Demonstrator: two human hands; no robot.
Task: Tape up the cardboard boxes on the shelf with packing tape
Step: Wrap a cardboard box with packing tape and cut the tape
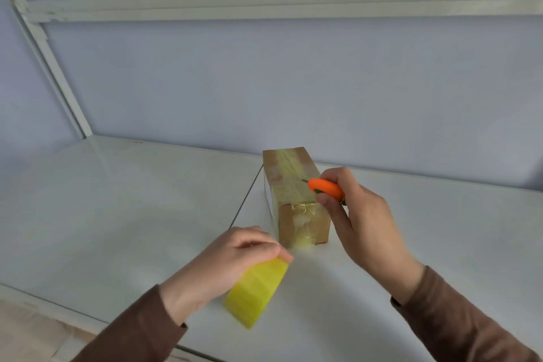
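Now left hand (232, 261) grips tape roll (255, 292); right hand (358, 214) holds orange cutter (326, 187), seemingly touching box (293, 194) top edge.

Two bare hands in brown sleeves, both gripping.

Left hand (232, 261) low and forward from the bottom left, palm down, fingers curled over the top of a yellow roll of packing tape (255, 292), thumb hidden beneath. Right hand (361, 214) raised higher on the right, wrist bent, back of the hand toward the camera, fingers and thumb pinching a small orange plastic cutter (326, 189) with its tip aimed left. Forearms angled inward from the lower corners, hands well apart.
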